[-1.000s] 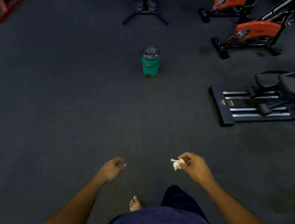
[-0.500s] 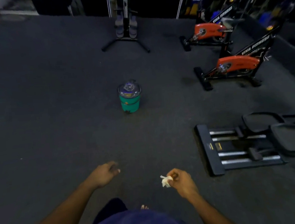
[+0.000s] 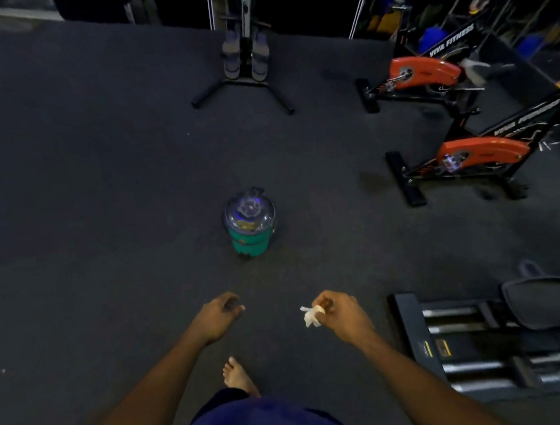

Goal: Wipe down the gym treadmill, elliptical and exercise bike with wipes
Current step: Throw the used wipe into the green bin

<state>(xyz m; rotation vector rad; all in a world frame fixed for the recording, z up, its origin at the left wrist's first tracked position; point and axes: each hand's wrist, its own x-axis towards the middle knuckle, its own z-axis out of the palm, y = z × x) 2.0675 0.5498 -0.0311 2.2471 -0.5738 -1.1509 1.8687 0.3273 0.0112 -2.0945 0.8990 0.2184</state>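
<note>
My right hand [image 3: 338, 311] pinches a small crumpled white wipe [image 3: 311, 317] out in front of me, low over the dark floor. My left hand [image 3: 218, 314] hangs beside it with loosely curled fingers and holds nothing. A green tub with a clear domed lid [image 3: 249, 223] stands on the floor just ahead of both hands. Two orange-and-black exercise bikes [image 3: 483, 152] [image 3: 423, 73] stand at the right. The rear rails and pedals of an elliptical [image 3: 483, 344] lie at the lower right.
A black stand with splayed legs [image 3: 243, 67] stands at the back centre. Racks with mixed gear [image 3: 490, 1] fill the far right corner. Dark carpet stretches wide to the left. My bare foot [image 3: 238, 376] is on the floor below my hands.
I have walked forward: the green tub is closer to my hands and the elliptical has slid lower right. Both hands keep their poses, the wipe still pinched in the right.
</note>
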